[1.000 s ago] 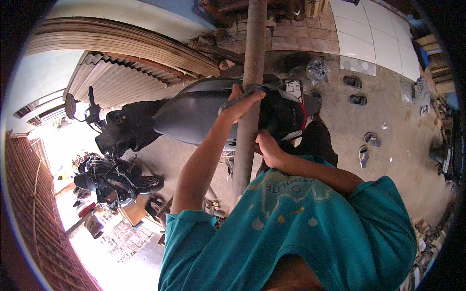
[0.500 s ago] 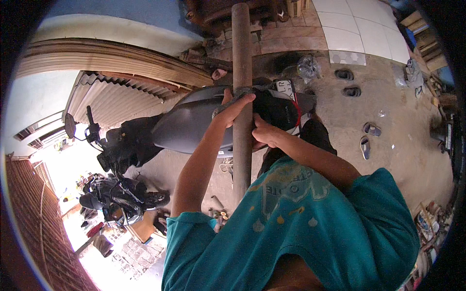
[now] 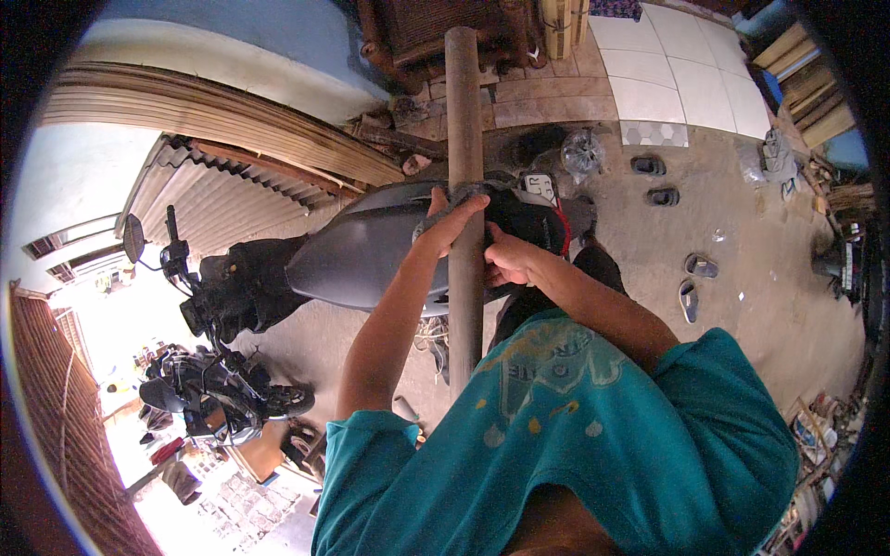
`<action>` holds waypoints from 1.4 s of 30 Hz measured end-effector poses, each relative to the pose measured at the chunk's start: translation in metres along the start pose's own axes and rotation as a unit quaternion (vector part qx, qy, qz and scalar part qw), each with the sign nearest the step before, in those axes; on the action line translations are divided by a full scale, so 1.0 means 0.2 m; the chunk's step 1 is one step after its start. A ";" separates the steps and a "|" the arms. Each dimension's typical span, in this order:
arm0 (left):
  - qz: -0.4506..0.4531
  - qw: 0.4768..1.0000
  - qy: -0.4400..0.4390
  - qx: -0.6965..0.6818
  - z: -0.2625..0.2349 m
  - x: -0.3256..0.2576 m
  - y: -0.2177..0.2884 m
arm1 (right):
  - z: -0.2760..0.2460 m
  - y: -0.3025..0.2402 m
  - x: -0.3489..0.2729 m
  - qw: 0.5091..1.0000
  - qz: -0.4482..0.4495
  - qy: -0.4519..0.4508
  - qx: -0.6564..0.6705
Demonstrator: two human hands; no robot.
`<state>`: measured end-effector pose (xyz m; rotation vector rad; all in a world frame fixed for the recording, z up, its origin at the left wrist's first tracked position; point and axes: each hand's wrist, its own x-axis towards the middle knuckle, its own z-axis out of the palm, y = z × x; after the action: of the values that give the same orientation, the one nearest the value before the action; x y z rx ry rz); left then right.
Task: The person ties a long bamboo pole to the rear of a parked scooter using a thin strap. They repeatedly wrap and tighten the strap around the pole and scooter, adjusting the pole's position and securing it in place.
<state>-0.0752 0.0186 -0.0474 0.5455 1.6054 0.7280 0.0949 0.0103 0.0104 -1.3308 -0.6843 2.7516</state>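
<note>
above motorbike point(image 3: 357, 252), left hand point(image 3: 449, 228), right hand point(image 3: 510, 257) on pole point(image 3: 466, 278), lower end hidden

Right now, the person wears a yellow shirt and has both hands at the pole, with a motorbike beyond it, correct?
No: the head view shows a teal shirt, not yellow. The left hand and right hand are at the pole, with the motorbike beyond it.
</note>
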 end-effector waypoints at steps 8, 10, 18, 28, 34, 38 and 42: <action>0.004 1.000 0.012 -0.016 0.02 -0.02 0.01 | -0.03 -0.05 0.09 0.975 -0.036 0.006 -0.220; 0.016 0.999 0.019 -0.024 0.00 -0.01 -0.02 | 0.06 -0.14 -0.02 0.960 -0.026 0.025 -0.278; 0.013 0.999 0.002 0.041 0.07 -0.07 0.08 | -0.11 0.11 0.14 0.876 -0.174 0.148 -0.425; 0.007 0.996 -0.083 0.027 0.10 0.19 -0.13 | -0.17 0.26 0.24 0.995 -0.066 0.033 0.061; -0.049 0.986 -0.147 -0.056 -0.02 -0.07 -0.06 | -0.34 0.50 0.39 0.986 -0.149 -0.008 -0.078; -0.095 0.993 -0.061 0.015 0.02 -0.25 0.12 | -0.02 0.29 0.06 0.998 0.010 0.020 0.066; -0.003 0.995 -0.076 0.067 0.00 -0.21 0.16 | -0.03 0.18 0.06 0.994 0.077 0.072 0.019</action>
<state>-0.0699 0.0107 0.0045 0.6765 1.5202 0.5641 0.0981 -0.0167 -0.0166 -1.6191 -0.5403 2.7318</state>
